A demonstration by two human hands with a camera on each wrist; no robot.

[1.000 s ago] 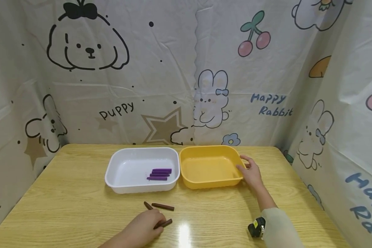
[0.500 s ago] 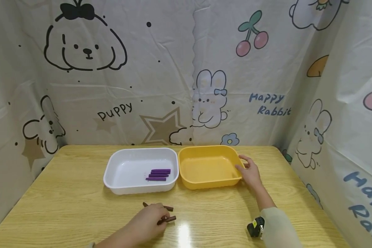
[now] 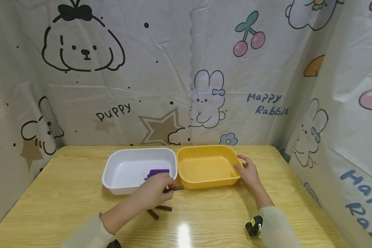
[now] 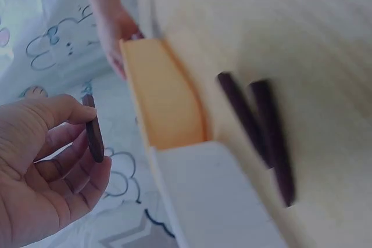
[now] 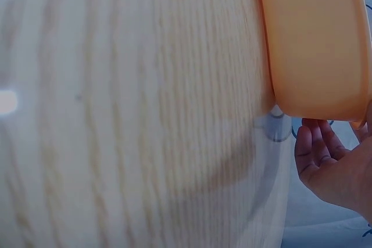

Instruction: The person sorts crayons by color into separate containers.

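Observation:
My left hand (image 3: pixel 152 192) pinches a brown crayon (image 4: pixel 94 135) between thumb and fingertips. It is raised in front of the white bin (image 3: pixel 119 190), near where that bin meets the yellow bin (image 3: pixel 214 184). My right hand (image 3: pixel 249 173) grips the right rim of the yellow bin, thumb over the edge and fingers outside. Two more brown crayons (image 3: pixel 164 208) lie on the table below my left hand, crossing in the left wrist view. Several purple crayons (image 3: pixel 159 171) sit inside the white bin, partly hidden by my left hand.
The two bins stand side by side at the back of the wooden table (image 3: pixel 217 220). A printed curtain (image 3: pixel 161 75) with cartoon animals hangs behind and at both sides. Each wrist wears a small black camera (image 3: pixel 253 226).
My left hand has picked a brown crayon off the table and carried it up and forward to the front of the bins. My right hand keeps its grip on the yellow bin.

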